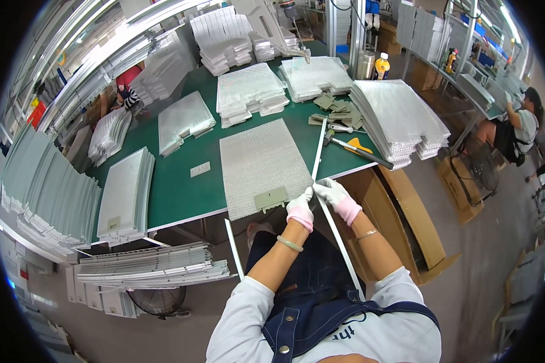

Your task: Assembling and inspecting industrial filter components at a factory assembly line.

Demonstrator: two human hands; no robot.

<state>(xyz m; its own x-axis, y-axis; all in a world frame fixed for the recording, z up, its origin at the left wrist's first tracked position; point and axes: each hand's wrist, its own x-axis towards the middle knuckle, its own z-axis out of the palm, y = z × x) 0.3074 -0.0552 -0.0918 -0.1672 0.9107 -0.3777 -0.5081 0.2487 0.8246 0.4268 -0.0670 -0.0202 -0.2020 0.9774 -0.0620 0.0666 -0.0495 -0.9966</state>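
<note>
**A long white strip (336, 239) between two hands**

The right hand (338, 196) has its fingers closed on the strip, just right of the middle of the frame. The left hand (301, 210) is right beside it, fingertips bent in close (I can't tell if they pinch it too). From the fingers, one part of the strip goes up the frame, and the other goes down and to the right, with a bend or join between. The bumpy silver sheet (263, 163) lies left of the strip. A small green plate (271, 199) sits on its low edge, nearer the left hand.
</note>
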